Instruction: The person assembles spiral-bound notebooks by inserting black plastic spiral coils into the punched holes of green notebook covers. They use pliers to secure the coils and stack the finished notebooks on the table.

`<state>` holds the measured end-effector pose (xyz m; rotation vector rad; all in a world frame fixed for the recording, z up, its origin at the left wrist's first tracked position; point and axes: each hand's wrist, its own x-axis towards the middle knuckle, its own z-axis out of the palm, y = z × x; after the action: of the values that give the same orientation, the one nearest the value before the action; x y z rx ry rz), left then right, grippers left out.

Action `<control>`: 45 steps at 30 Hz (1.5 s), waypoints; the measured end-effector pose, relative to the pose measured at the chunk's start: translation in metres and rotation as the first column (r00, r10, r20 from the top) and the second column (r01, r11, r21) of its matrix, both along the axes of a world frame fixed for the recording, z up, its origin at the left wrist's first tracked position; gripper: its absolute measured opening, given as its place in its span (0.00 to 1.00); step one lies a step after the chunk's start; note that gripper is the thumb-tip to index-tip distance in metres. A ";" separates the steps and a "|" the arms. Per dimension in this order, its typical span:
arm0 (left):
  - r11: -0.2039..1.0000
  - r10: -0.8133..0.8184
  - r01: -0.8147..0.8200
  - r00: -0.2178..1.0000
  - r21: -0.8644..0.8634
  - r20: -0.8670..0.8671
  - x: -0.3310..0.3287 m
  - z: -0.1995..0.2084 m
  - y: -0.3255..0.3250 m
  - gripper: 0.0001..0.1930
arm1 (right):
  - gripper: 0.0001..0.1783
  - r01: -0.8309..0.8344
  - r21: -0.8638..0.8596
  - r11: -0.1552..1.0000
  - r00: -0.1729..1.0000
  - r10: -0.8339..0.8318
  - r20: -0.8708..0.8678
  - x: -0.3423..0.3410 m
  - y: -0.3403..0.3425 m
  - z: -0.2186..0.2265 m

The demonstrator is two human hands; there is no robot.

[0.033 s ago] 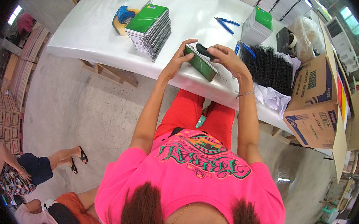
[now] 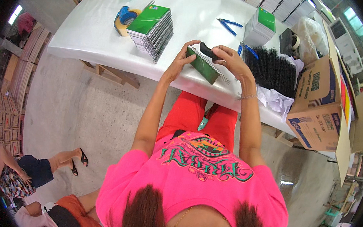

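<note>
Near the front edge of the white table, my left hand (image 2: 179, 62) grips a small green-covered spiral notebook (image 2: 204, 67) at its upper left end. A loose wire coil runs along the notebook's spine and sticks out past its right end. My right hand (image 2: 234, 62) pinches a black, curved piece (image 2: 207, 51) against or just above the coil; whether it touches cannot be seen. Left of my hands stands a stack of green spiral notebooks (image 2: 152, 23). To the right of my right hand lies a pile of black coils (image 2: 270, 71).
Blue-handled pliers (image 2: 229, 26) lie beyond my hands, beside a stack of green-topped pads (image 2: 261, 26). A tape dispenser (image 2: 124, 20) stands behind the notebook stack. An open cardboard box (image 2: 318, 103) bounds the right side. Two people (image 2: 36, 170) are at lower left.
The black piece in my right hand has shifted slightly to the right along the coil. My left hand and the notebook have barely moved.
</note>
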<state>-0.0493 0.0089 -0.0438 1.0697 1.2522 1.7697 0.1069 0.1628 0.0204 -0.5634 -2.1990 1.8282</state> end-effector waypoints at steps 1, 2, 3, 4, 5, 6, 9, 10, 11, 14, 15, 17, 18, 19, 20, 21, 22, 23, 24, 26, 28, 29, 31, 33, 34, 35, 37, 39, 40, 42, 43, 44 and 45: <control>1.000 -0.007 0.007 1.000 0.002 0.018 -0.001 0.000 0.000 0.30 | 0.22 0.024 -0.001 1.000 1.000 -0.024 -0.014 0.000 -0.003 0.002; 1.000 -0.022 0.022 0.999 0.000 0.035 -0.001 0.001 -0.001 0.31 | 0.22 0.001 0.054 0.999 1.000 -0.001 0.005 -0.001 -0.002 0.001; 0.999 -0.035 0.035 0.998 -0.001 0.053 0.000 0.002 -0.002 0.31 | 0.22 -0.001 -0.020 1.000 1.000 0.000 -0.017 0.000 -0.003 -0.002; 1.000 -0.030 0.031 0.999 -0.004 0.046 0.002 0.002 -0.004 0.31 | 0.22 -0.004 -0.093 0.996 0.999 0.000 -0.040 0.001 -0.004 -0.004; 1.000 -0.023 0.023 0.999 -0.002 0.038 0.003 0.003 -0.004 0.31 | 0.22 -0.012 -0.162 0.987 0.998 0.001 -0.062 0.000 -0.005 -0.005; 1.000 -0.016 0.016 0.999 0.000 0.030 0.005 0.003 -0.004 0.31 | 0.22 0.006 0.007 1.000 1.000 -0.006 0.006 -0.001 -0.005 -0.007; 1.000 -0.027 0.027 0.999 0.003 0.036 0.006 0.009 -0.004 0.30 | 0.23 0.015 -0.024 1.000 1.000 -0.015 -0.011 -0.007 -0.003 -0.009; 1.000 -0.027 0.026 0.999 0.007 0.031 0.005 0.009 -0.002 0.30 | 0.23 -0.003 -0.074 0.997 0.999 -0.001 -0.047 -0.010 -0.001 -0.009; 1.000 -0.024 0.024 0.999 0.011 0.027 0.003 0.007 -0.002 0.30 | 0.24 -0.024 -0.124 0.992 0.997 0.014 -0.082 -0.012 0.000 -0.008; 0.999 -0.017 0.016 0.999 0.030 0.033 0.003 0.001 -0.001 0.29 | 0.26 -0.044 0.024 0.999 0.998 0.043 0.035 -0.019 0.005 -0.007; 0.999 -0.015 0.014 0.999 0.038 0.038 0.003 0.000 0.000 0.29 | 0.26 -0.052 0.122 0.991 0.993 0.039 0.112 -0.020 0.007 -0.008; 1.000 0.008 -0.008 1.000 0.009 0.018 0.001 -0.002 -0.003 0.25 | 0.27 0.120 0.320 0.940 0.992 -0.100 -0.079 -0.027 0.011 -0.021; 1.000 0.007 -0.007 1.000 0.001 0.006 0.002 -0.001 0.000 0.24 | 0.27 0.255 0.445 0.859 0.960 -0.168 -0.225 -0.028 0.020 -0.029; 0.997 0.080 -0.080 0.997 0.017 0.011 0.007 -0.001 0.003 0.22 | 0.27 0.393 0.538 0.746 0.904 -0.206 -0.374 -0.026 0.031 -0.036; 0.984 0.178 -0.178 0.984 0.026 0.020 0.011 -0.009 -0.001 0.20 | 0.27 0.414 0.528 0.741 0.891 -0.210 -0.403 -0.023 0.038 -0.029; 0.961 0.272 -0.273 0.962 0.033 0.029 0.016 -0.012 -0.004 0.17 | 0.25 0.486 0.674 0.557 0.874 -0.289 -0.391 -0.016 0.045 -0.023; 0.949 0.309 -0.312 0.949 0.048 0.064 0.020 -0.014 -0.007 0.14 | 0.21 0.554 0.763 0.333 0.799 -0.468 -0.377 -0.010 0.043 -0.023; 0.930 0.360 -0.361 0.932 0.065 0.031 0.028 -0.014 -0.003 0.14 | 0.16 0.540 0.821 0.185 0.745 -0.560 -0.363 -0.001 0.052 -0.024; 0.907 0.416 -0.414 0.909 0.080 -0.002 0.035 -0.016 0.000 0.14 | 0.15 0.493 0.867 0.074 0.690 -0.640 -0.338 0.005 0.059 -0.027; 0.879 0.475 -0.467 0.876 0.100 -0.079 0.040 -0.023 0.006 0.15 | 0.14 0.349 0.937 0.034 0.668 -0.711 -0.222 0.014 0.069 -0.035; 0.885 0.460 -0.452 0.887 0.112 -0.052 0.045 -0.017 0.008 0.16 | 0.14 0.232 0.973 0.012 0.668 -0.729 -0.150 0.018 0.081 -0.043; 0.887 0.454 -0.447 0.890 0.118 -0.037 0.047 -0.015 0.008 0.16 | 0.14 0.190 0.982 0.004 0.692 -0.710 -0.131 0.019 0.084 -0.046; 0.884 0.459 -0.450 0.887 0.129 -0.055 0.045 -0.014 0.008 0.15 | 0.15 0.152 0.988 0.008 0.726 -0.679 -0.106 0.023 0.092 -0.048; 0.881 0.469 -0.457 0.879 0.122 -0.089 0.044 -0.005 0.001 0.13 | 0.17 0.156 0.987 0.048 0.760 -0.644 -0.089 0.024 0.089 -0.045; 0.874 0.485 -0.472 0.861 0.115 -0.151 0.042 0.000 -0.002 0.13 | 0.18 0.211 0.976 0.049 0.768 -0.626 -0.134 0.025 0.088 -0.043; 0.867 0.498 -0.487 0.841 0.107 -0.211 0.041 0.004 -0.005 0.13 | 0.19 0.263 0.964 0.052 0.773 -0.609 -0.178 0.028 0.086 -0.039; 0.855 0.517 -0.508 0.815 0.107 -0.262 0.039 0.003 -0.011 0.12 | 0.20 0.417 0.900 0.127 0.777 -0.564 -0.280 0.034 0.073 -0.031; 0.857 0.514 -0.495 0.819 0.141 -0.254 0.034 0.002 -0.009 0.12 | 0.21 0.610 0.751 0.250 0.732 -0.541 -0.414 0.041 0.060 -0.018; 0.877 0.473 -0.476 0.832 0.064 -0.290 0.031 0.001 -0.011 0.13 | 0.17 0.698 0.695 0.170 0.674 -0.484 -0.558 0.044 0.066 -0.030; 0.865 0.482 -0.500 0.804 0.044 -0.349 0.034 0.013 -0.018 0.12 | 0.18 0.643 0.184 0.744 0.719 -0.503 -0.479 0.052 0.050 -0.025; 0.858 0.486 -0.513 0.788 0.034 -0.379 0.036 0.019 -0.022 0.12 | 0.18 0.475 -0.152 0.867 0.750 -0.489 -0.446 0.058 0.038 -0.022; 0.851 0.498 -0.523 0.778 0.043 -0.383 0.037 0.023 -0.025 0.11 | 0.25 0.115 -0.492 0.863 0.778 -0.386 -0.495 0.065 0.025 -0.016; 0.846 0.507 -0.531 0.770 0.051 -0.387 0.038 0.025 -0.027 0.10 | 0.26 -0.017 -0.602 0.799 0.781 -0.365 -0.507 0.069 0.007 -0.005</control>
<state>-0.0108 -0.0182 -0.0184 1.1470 1.9976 1.9507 0.1763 0.1698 0.0154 -0.2131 -1.1122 2.1676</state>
